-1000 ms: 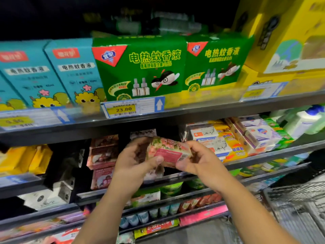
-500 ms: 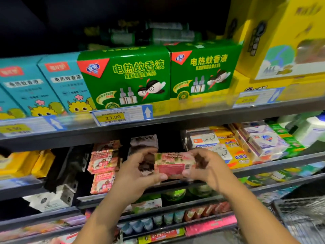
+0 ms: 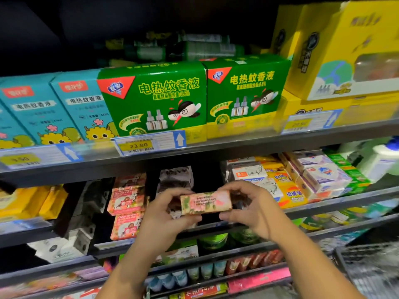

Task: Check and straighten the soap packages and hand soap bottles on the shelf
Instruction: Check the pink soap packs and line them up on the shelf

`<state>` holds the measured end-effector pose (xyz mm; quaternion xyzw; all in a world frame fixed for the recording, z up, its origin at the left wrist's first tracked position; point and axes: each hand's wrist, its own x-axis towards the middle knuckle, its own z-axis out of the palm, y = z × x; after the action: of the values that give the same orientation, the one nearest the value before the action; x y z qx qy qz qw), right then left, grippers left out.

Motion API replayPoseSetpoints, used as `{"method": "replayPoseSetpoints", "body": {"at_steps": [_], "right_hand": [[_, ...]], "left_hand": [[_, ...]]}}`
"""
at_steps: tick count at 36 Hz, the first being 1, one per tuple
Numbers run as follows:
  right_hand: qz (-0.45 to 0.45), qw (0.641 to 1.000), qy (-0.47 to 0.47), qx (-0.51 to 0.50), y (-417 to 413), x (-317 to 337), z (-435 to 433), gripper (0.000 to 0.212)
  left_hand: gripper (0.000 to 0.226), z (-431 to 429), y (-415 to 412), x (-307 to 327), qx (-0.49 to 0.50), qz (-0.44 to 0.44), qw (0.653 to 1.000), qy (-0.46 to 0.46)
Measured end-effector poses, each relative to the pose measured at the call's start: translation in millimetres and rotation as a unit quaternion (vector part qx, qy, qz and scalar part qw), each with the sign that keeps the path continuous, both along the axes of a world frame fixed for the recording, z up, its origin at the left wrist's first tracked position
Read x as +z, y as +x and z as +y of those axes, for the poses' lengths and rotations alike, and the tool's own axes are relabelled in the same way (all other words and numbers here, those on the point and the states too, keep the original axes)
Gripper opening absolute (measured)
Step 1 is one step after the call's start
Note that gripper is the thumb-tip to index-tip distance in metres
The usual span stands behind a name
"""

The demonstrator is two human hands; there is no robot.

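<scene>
A pink floral soap box is held level between both hands, in front of the middle shelf. My left hand grips its left end and my right hand grips its right end. Its printed text reads upside down. Behind it stands a stack of dark brown soap packages. To the left stand pink soap boxes. White and yellow soap packs fill the shelf to the right. A white hand soap bottle stands at the far right.
Green and blue mosquito-liquid boxes and yellow boxes fill the upper shelf, with a price tag on its edge. Lower shelves hold bottles and tubes. A wire shopping cart stands at the lower right.
The soap box has been turned in my hands from tilted to level, its narrow printed side now facing me. The view has shifted down and left.
</scene>
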<state>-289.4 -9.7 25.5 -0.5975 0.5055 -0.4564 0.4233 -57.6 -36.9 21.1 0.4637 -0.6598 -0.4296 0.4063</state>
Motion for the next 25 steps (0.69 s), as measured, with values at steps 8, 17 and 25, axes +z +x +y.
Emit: {"method": "replayPoseSetpoints", "body": {"at_steps": [8,17,25], "right_hand": [[-0.103,0.978,0.178,-0.046,10,18,2,0.018],[-0.038,0.967,0.247,-0.055,10,13,-2,0.034],[-0.049,0.993,0.102,0.034,-10,22,-5,0.038]], "left_hand": [[0.026,-1,-21,23,-0.009,0.126,0.973,0.195],[0.033,-14,-15,28,-0.037,0.014,0.953,0.301],[0.05,-25,-1,23,-0.053,-0.085,0.995,0.014]]}}
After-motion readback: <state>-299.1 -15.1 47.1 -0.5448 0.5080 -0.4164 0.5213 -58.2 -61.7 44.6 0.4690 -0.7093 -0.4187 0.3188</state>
